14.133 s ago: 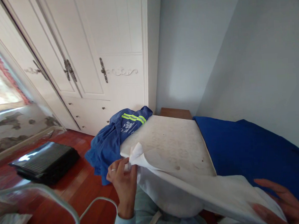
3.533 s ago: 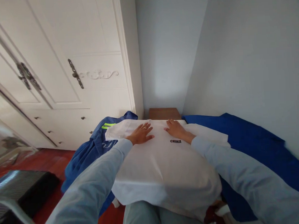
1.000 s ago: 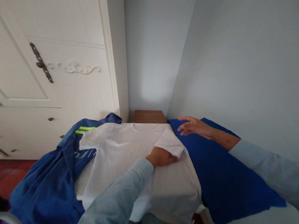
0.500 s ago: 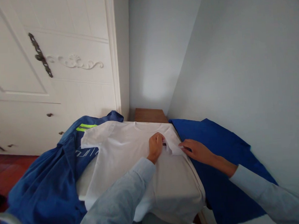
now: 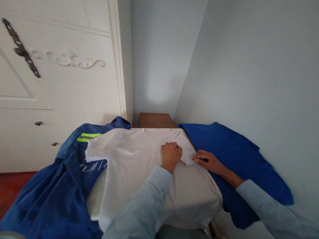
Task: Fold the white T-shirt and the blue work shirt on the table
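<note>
A white T-shirt (image 5: 135,164) lies spread over a small table, collar at the far end. Its right sleeve is folded inward. My left hand (image 5: 171,154) rests on the shirt's right chest with fingers curled, knuckles up, pressing the cloth beside the folded sleeve. My right hand (image 5: 207,160) sits at the shirt's right edge and pinches the tip of the folded sleeve between thumb and fingers.
A blue jacket (image 5: 53,191) with yellow-green stripes hangs off the table's left side. A blue cloth (image 5: 232,158) lies on the right against the grey wall. A white wardrobe (image 5: 52,86) stands at left, a brown wooden piece (image 5: 155,119) behind the table.
My right hand came back from the blue cloth to the sleeve edge and took hold of it. My left hand slid up and curled on the shirt. The sleeve lies flatter.
</note>
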Motion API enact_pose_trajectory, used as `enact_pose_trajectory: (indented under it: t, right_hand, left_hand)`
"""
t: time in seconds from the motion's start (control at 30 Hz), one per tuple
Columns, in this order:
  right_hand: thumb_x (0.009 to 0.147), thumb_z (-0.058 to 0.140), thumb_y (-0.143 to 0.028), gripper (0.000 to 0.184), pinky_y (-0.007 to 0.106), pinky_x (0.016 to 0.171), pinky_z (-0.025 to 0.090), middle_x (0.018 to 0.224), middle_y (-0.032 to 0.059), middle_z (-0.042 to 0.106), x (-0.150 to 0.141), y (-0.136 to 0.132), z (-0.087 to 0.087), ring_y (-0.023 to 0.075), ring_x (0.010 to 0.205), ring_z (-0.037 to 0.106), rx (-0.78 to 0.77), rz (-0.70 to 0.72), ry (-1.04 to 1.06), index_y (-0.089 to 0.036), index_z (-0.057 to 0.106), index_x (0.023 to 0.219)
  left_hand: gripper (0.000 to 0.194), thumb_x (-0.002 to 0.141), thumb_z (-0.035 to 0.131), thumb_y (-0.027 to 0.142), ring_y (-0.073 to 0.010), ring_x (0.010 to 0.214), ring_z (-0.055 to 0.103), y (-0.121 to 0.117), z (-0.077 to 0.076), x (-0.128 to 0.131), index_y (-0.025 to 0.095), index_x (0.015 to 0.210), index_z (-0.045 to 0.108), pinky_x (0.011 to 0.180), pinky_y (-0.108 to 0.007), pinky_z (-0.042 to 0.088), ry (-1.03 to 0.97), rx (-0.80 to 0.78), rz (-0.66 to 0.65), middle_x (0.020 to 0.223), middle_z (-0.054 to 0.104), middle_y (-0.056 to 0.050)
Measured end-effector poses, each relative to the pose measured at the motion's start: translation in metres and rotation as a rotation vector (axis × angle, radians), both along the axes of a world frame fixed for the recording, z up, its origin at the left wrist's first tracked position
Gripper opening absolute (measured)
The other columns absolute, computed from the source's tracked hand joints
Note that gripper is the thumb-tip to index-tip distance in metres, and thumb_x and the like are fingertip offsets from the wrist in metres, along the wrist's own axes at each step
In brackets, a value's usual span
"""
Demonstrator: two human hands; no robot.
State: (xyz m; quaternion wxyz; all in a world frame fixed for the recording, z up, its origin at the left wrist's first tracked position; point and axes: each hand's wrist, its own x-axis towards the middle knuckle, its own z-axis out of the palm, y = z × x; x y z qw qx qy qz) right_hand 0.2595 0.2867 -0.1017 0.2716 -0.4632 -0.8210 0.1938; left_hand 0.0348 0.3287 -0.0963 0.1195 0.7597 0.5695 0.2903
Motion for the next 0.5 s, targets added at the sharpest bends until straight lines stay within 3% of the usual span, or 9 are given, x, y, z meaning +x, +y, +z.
enact_pose_trajectory:
  t: [0.1,0.17,0.33,0.5]
  right_hand:
    - [0.088,0.067,-0.056,0.043,0.030,0.071,0.051,0.092,0.0051,0.062,-0.001,-0.001,-0.002,0.0163,0.077,0.060,0.035,0.000,-0.021,-0.022,0.074,0.113]
    - [0.089,0.066,-0.054,0.043,0.032,0.073,0.052,0.095,0.0062,0.063,-0.001,-0.001,-0.004,0.0164,0.078,0.060,0.081,-0.011,-0.054,-0.022,0.073,0.117]
    - [0.094,0.059,-0.048,0.033,0.034,0.077,0.053,0.090,0.0079,0.069,-0.002,-0.001,-0.002,0.0193,0.084,0.065,0.081,-0.104,-0.013,-0.020,0.078,0.094]
    - [0.087,0.064,-0.047,0.031,0.035,0.078,0.053,0.088,0.0076,0.071,-0.002,0.000,0.007,0.0203,0.082,0.066,-0.054,-0.181,0.143,-0.019,0.075,0.079]
  left_hand:
    - [0.025,0.092,0.048,0.025,-0.0265,0.103,0.061,0.003,-0.001,0.000,0.018,0.094,0.071,0.087,-0.043,0.039,0.002,-0.040,0.031,0.101,0.072,-0.011]
    - [0.024,0.091,0.049,0.024,-0.0273,0.108,0.059,0.005,-0.002,0.000,0.018,0.099,0.070,0.090,-0.044,0.038,-0.008,-0.045,0.052,0.106,0.071,-0.011]
    - [0.027,0.089,0.051,0.022,-0.0271,0.111,0.058,0.007,-0.005,-0.004,0.019,0.109,0.069,0.091,-0.042,0.037,-0.038,-0.061,0.082,0.117,0.066,-0.012]
    - [0.024,0.090,0.049,0.020,-0.0282,0.108,0.060,0.008,-0.002,-0.007,0.019,0.097,0.072,0.089,-0.044,0.037,-0.058,-0.075,0.007,0.110,0.069,-0.012]
